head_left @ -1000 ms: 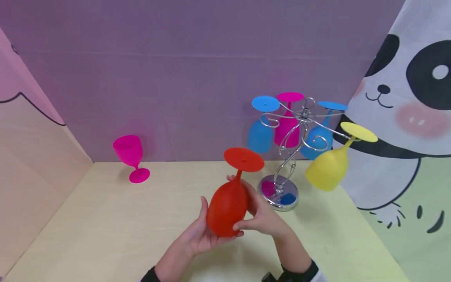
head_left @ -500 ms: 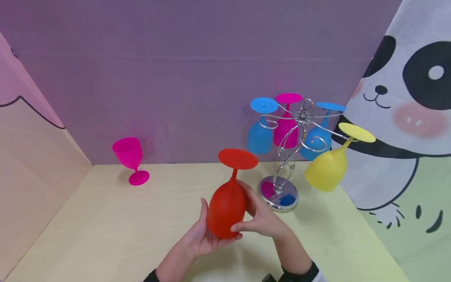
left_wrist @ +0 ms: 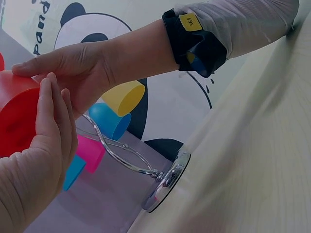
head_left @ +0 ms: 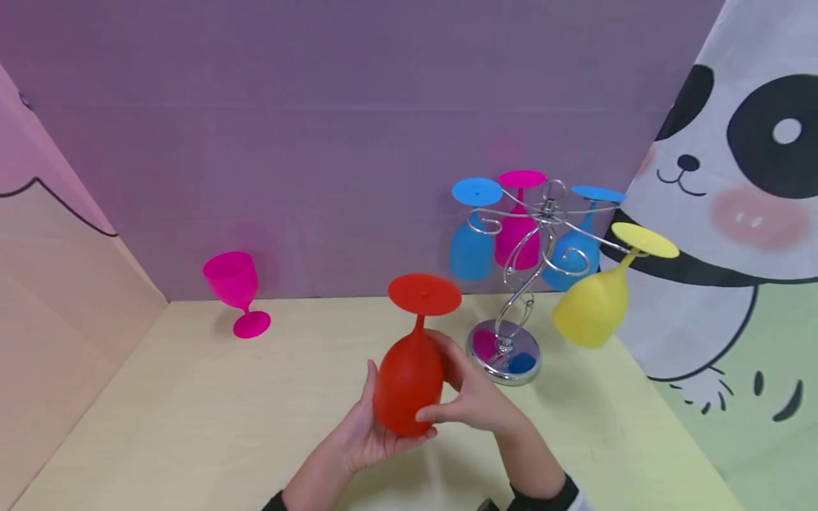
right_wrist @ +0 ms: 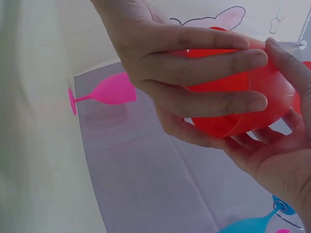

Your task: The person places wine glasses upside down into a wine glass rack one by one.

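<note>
An upside-down red goblet [head_left: 410, 387] is held above the table, its round foot uppermost. My right hand [head_left: 473, 390] grips the bowl from the right, with the thumb on the near side. Beneath and to the left, my left hand [head_left: 371, 433] supports the bowl. Its fingers [right_wrist: 209, 68] lie nearly straight across the mouth in the right wrist view. The left wrist view shows part of the red goblet [left_wrist: 19, 116] between both hands. A magenta goblet [head_left: 233, 280] stands upright at the back left.
Behind my right hand stands a chrome wire rack [head_left: 517, 284] on a round base. Hanging upside down from it are a yellow goblet [head_left: 591, 309], two blue ones and a magenta goblet [head_left: 520, 245]. A purple backdrop [head_left: 307, 156] borders the table [head_left: 211, 419].
The red goblet has shifted slightly left and down in the head view, its foot tipping left so that it stands more upright. Both hands keep their hold.
</note>
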A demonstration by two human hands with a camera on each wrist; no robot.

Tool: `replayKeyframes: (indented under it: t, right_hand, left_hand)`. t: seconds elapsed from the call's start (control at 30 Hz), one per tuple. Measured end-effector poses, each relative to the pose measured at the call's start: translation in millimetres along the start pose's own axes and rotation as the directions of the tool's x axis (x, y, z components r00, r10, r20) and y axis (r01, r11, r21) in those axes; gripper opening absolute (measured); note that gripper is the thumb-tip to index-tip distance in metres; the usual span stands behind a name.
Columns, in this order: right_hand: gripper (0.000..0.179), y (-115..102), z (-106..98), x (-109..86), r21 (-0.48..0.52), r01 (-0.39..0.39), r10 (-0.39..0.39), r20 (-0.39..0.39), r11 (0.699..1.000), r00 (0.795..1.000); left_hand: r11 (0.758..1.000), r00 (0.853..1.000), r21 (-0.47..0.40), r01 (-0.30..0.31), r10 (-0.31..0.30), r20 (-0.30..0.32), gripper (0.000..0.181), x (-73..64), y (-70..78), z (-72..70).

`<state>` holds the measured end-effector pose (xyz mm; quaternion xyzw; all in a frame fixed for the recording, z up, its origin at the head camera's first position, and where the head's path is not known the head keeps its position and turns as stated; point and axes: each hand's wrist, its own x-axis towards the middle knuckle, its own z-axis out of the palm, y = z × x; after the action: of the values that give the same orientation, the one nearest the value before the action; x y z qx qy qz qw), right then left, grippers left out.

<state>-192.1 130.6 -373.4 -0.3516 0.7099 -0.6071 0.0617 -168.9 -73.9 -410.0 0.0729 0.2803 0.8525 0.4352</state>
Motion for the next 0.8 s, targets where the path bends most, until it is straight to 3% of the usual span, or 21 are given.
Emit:
replayKeyframes:
  t: [0.17,0.47,0.63,0.8]
  right_hand:
    - [0.086,0,0,0.0,-0.014,-0.01,0.01,-0.012,1.0,1.0]
    - [0.086,0,-2,0.4,-0.027,-0.018,0.017,-0.038,0.999,0.999]
    - [0.088,-1,-7,-1.7,-0.049,-0.003,-0.002,-0.11,0.999,0.994]
    - [0.089,-1,-18,-3.1,-0.095,0.011,-0.031,-0.208,0.995,0.978]
  left_hand:
    - [1.0,1.0,0.004,0.005,-0.005,-0.012,0.085,0.2,0.2,-0.4]
    - [1.0,1.0,0.027,0.01,-0.01,0.025,0.086,-0.6,0.2,-1.4]
    - [0.988,0.999,0.153,-0.012,0.007,0.033,0.087,1.9,-0.9,-2.9]
    - [0.944,0.992,0.322,-0.069,0.098,-0.076,0.085,1.3,5.1,-6.8]
